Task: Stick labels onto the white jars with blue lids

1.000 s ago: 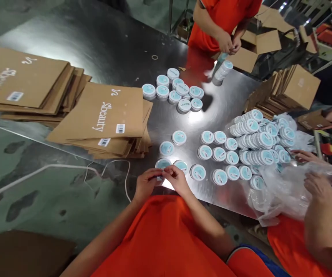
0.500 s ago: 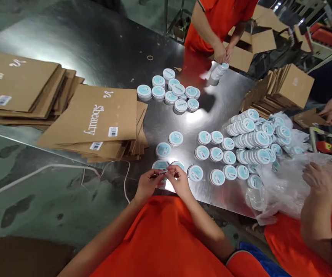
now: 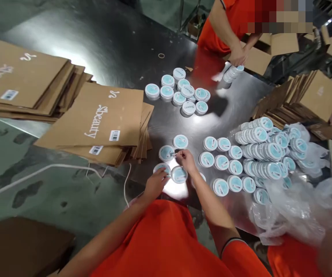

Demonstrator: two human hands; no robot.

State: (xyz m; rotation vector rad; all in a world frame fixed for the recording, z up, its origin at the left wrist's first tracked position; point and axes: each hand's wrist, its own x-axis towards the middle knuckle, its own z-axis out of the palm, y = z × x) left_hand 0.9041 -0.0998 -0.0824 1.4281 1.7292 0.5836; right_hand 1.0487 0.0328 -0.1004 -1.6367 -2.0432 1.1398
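Several round tins with pale blue and white lids stand on the metal table in front of me. My right hand (image 3: 185, 161) pinches a small whitish sticker at its fingertips, over the lid of one tin (image 3: 166, 153). Its fine detail is too small to read. My left hand (image 3: 156, 181) has curled fingers above the near-left tin (image 3: 160, 167) and partly covers it; what its fingertips hold, if anything, I cannot make out. Between and beside my hands is another tin (image 3: 179, 175). One more tin (image 3: 180, 141) sits just beyond my right hand.
Flat cardboard boxes (image 3: 117, 115) lie stacked at the left. Grouped tins (image 3: 187, 90) stand farther back, and rows of stacked tins (image 3: 264, 150) fill the right beside clear plastic bags (image 3: 295, 207). Across the table (image 3: 111, 50), a co-worker's hands (image 3: 238, 55) touch a tin stack.
My hands have come apart from a shared hold on a small white piece. The right one reached forward to a tin; the left stayed low. The view shifted slightly.
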